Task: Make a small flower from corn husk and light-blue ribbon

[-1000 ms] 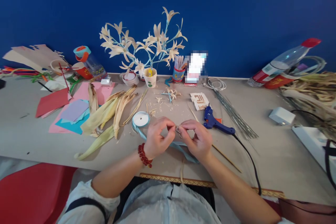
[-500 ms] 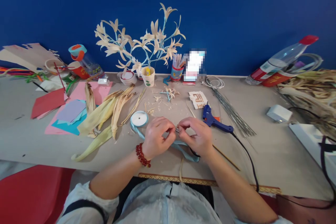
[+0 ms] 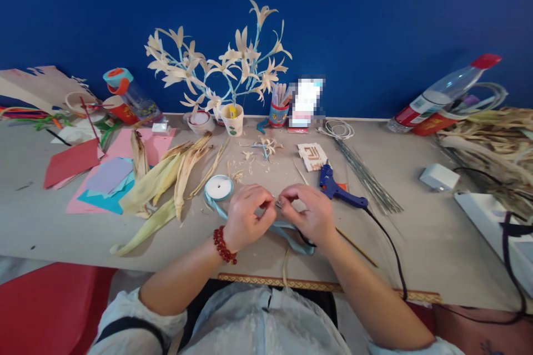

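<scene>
My left hand (image 3: 250, 216), with a red bead bracelet (image 3: 224, 245) at the wrist, pinches with thumb and forefinger. My right hand (image 3: 308, 215) is closed in a similar pinch, its fingertips almost meeting the left ones. Something small shows between them, too tiny to name. Under both hands lies a light blue ribbon (image 3: 295, 241), which trails from a white ribbon spool (image 3: 219, 187) beside my left hand. A blue glue gun (image 3: 339, 191) rests on the table just beyond my right hand. Below my right wrist is a thin brown stick (image 3: 356, 247).
Dried corn husks (image 3: 158, 183) and coloured paper (image 3: 110, 177) lie to the left. Husk flowers stand in a white cup (image 3: 233, 122) at the back. Wires (image 3: 370, 177), a bottle (image 3: 437, 100) and a power strip (image 3: 487, 233) are on the right; the glue gun's cord runs to the front edge.
The whole view has shifted slightly, so things sit a little further left. Both hands keep nearly the same pinched pose, fingertips close together.
</scene>
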Motion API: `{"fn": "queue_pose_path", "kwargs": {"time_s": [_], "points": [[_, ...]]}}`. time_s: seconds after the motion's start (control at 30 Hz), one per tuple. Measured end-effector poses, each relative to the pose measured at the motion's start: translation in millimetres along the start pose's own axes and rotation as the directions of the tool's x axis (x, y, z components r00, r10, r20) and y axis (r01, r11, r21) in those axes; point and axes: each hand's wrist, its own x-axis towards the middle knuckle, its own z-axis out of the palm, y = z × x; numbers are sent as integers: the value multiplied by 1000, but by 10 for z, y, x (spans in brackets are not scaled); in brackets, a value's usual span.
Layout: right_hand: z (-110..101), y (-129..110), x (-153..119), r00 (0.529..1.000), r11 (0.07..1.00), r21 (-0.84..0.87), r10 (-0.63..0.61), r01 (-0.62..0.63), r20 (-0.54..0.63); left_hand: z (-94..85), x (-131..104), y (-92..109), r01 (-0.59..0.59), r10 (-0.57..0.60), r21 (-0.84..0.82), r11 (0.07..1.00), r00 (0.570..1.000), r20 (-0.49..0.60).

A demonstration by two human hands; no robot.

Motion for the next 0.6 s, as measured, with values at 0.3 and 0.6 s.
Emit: {"fn": "queue_pose_path", "kwargs": {"time_s": [0.3,0.6], "points": [[5,-42,-6,992,997,45,58,-64,116,7,-4,-13,29,-29,-6,1000,1000,-11],[-106,116,28,995,991,-94,86,-91,-53,13,-21,-49,57,-57,-7,998,997,-44]]}}
